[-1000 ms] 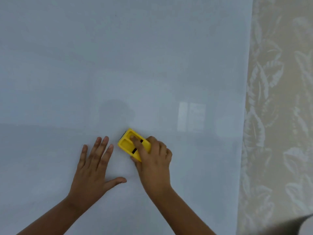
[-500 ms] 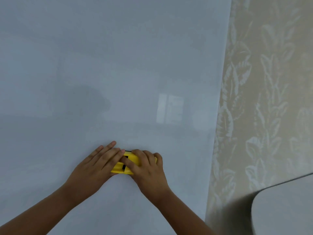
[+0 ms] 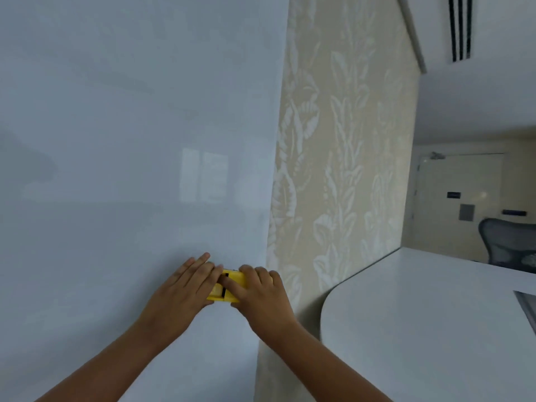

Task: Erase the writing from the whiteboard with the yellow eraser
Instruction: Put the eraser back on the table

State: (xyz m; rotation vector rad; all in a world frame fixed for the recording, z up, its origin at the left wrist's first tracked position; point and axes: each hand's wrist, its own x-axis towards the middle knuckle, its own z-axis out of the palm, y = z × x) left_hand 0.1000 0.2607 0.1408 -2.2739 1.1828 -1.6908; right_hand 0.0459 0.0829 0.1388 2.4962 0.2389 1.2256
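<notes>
The whiteboard (image 3: 121, 140) fills everything from nine o'clock to the middle, glossy and, as far as I can see, free of writing. My left hand (image 3: 185, 288) lies flat on it, fingers straight and loose, their tips over the left end of the yellow eraser (image 3: 227, 290), pressing rather than clasping. The eraser sits on the board at about six o'clock, close to its right edge. It looks like a light, hard plastic block; I judge it will slide easily on this slick surface, so I would hold it by its long sides. My right hand (image 3: 261, 291) curls over its right end, gripping it. Toward three o'clock is patterned wallpaper (image 3: 342, 169), then a white counter (image 3: 420, 329). No containers are in view.
</notes>
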